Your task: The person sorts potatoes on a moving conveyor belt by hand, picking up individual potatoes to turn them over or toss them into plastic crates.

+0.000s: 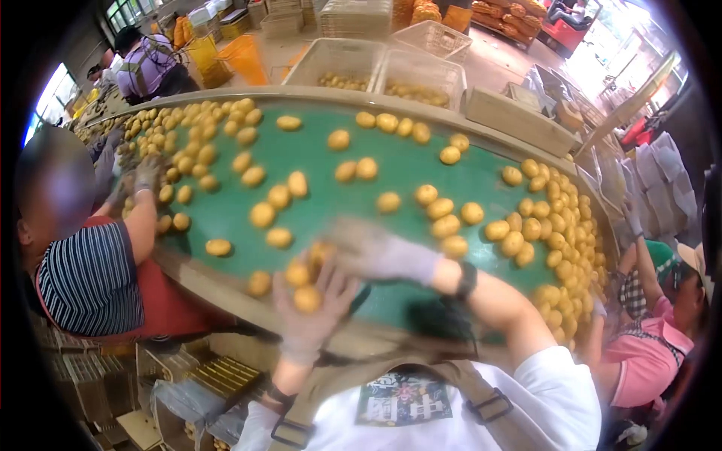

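Note:
A round green sorting table (406, 173) carries many yellow potatoes (444, 225). My left hand (307, 316), in a grey glove, is raised at the table's near rim with two potatoes (307, 299) lying in its palm, fingers curled loosely around them. My right hand (372, 252), also gloved and blurred by motion, reaches leftward across the near part of the belt. Its fingertips are at a potato (320, 251), and the blur hides whether it grips anything.
A person in a striped shirt and red apron (90, 278) works at the left rim, gloved hand among potatoes (147, 174). Another in pink (647, 353) stands at the right. White crates (376, 71) with potatoes stand behind the table. Boxes (218, 376) sit below the rim.

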`<move>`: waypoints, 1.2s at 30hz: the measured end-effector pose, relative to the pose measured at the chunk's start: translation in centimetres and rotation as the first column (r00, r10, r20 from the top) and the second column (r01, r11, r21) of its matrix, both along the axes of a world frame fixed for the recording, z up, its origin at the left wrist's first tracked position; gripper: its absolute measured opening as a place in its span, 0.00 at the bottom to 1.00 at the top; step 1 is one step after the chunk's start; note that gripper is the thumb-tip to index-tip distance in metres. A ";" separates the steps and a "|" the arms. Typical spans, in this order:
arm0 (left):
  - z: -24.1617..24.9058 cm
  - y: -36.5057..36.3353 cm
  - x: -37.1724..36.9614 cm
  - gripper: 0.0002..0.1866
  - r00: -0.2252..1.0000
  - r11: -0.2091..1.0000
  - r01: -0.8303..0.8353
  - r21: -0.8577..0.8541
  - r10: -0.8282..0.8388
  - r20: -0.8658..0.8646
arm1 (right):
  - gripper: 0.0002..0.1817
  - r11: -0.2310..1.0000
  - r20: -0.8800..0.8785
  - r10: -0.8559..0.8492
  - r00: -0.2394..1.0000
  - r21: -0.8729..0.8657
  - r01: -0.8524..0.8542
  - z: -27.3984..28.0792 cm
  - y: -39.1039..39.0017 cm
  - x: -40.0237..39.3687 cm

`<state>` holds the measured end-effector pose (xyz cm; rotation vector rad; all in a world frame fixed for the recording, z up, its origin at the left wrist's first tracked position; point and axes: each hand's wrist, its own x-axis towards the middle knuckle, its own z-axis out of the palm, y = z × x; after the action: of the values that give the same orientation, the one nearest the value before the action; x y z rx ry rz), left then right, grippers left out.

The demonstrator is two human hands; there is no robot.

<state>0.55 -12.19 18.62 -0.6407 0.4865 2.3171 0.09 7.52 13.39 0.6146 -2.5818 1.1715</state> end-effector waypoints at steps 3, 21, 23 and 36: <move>-3.7 -1.6 0.0 0.28 0.989 0.906 0.146 0.398 -0.139 -0.046 | 0.20 0.992 0.069 0.124 0.990 0.025 -0.126 4.6 0.8 1.9; -31.2 -27.3 -7.4 0.19 0.674 0.490 -0.302 -0.818 -0.497 -0.547 | 0.21 0.409 0.133 -0.913 0.386 0.259 0.875 4.0 15.7 21.9; -30.4 -25.6 -9.8 0.17 0.913 0.740 -0.218 -0.636 -0.077 -0.401 | 0.23 0.212 -0.045 -0.970 0.238 0.320 0.924 2.5 21.7 26.9; -2.1 -0.1 -2.0 0.20 -0.354 0.594 -0.516 -0.617 -0.804 -0.478 | 0.33 0.785 0.413 -0.594 0.691 0.110 0.609 2.2 11.1 16.5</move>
<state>-1.48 -12.29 16.53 1.5645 2.3064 1.2443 16.63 18.64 15.64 -0.5639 -2.7367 1.1889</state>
